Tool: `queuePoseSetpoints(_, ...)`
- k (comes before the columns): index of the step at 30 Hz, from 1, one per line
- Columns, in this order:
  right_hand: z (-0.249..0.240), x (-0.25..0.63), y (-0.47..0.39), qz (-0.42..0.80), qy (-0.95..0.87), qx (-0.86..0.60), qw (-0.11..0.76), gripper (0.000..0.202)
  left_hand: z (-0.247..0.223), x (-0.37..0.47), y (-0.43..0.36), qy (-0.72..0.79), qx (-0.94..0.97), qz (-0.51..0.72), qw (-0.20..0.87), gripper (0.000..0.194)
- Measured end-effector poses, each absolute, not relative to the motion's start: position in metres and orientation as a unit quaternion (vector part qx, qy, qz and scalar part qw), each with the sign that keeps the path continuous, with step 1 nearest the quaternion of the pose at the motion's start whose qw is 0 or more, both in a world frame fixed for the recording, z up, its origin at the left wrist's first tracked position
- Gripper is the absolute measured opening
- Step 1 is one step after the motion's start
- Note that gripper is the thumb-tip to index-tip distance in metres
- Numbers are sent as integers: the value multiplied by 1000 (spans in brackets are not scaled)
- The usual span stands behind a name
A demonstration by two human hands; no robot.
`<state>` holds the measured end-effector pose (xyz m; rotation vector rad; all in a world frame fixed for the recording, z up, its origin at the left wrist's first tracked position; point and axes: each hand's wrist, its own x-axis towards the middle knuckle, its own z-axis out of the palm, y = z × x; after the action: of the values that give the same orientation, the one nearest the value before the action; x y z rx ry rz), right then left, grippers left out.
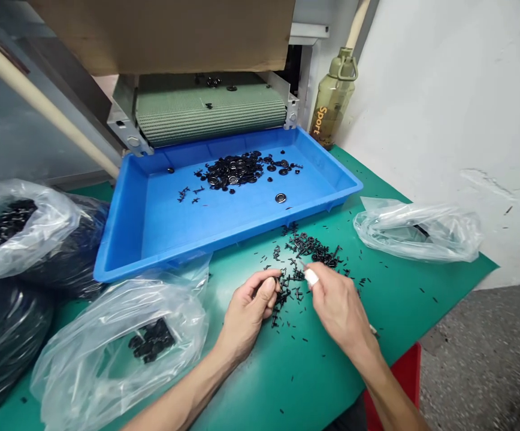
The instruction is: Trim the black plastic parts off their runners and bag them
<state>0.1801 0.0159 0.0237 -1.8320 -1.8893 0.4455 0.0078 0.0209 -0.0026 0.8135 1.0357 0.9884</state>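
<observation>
My left hand (253, 305) is closed in a pinch over the green tabletop, with a small black plastic part (278, 285) at its fingertips, mostly hidden. To its right, my right hand (338, 302) is closed too, a white wrap (311, 278) round its thumb. A thin tip seems to poke out past that thumb, but the thing in the grip is mostly hidden. Between and beyond both hands lies a loose pile of small black plastic parts (314, 248), some still joined in branched pieces. Short black bits are scattered around them.
A blue tray (188, 251) holding black round parts sits under the end of a green conveyor belt (210, 123). Plastic bags with black parts (152, 341) stand at left. Another clear bag (417, 233) lies at right. A sport bottle (334, 99) stands by the wall.
</observation>
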Motion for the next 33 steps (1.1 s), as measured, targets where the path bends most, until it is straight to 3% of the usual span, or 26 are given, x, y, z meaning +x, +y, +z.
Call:
queuePoseSetpoints(3, 25, 193, 39, 75, -696, -676, 231, 28, -1, 8, 21, 447, 348, 455, 688, 26)
queuePoseSetpoints(9, 28, 198, 95, 60, -711, -679, 173, 23, 7, 5, 26, 396, 275, 491, 725, 16)
queuePoseSetpoints(15, 29, 197, 97, 80, -747, -643, 149, 26, 11, 2, 28, 382, 236, 487, 749, 25)
queuePoseSetpoints(21, 48, 177, 46, 243, -792, -505, 241, 37, 5, 5, 28, 367, 247, 453, 774, 34)
queuePoseSetpoints(25, 54, 163, 27, 296, -788, -480, 246, 40, 1, 5, 28, 369, 239, 444, 781, 37)
queuePoseSetpoints(33, 44, 166, 6, 132, -790, -557, 219, 42, -1, 2, 27, 380, 241, 451, 771, 35)
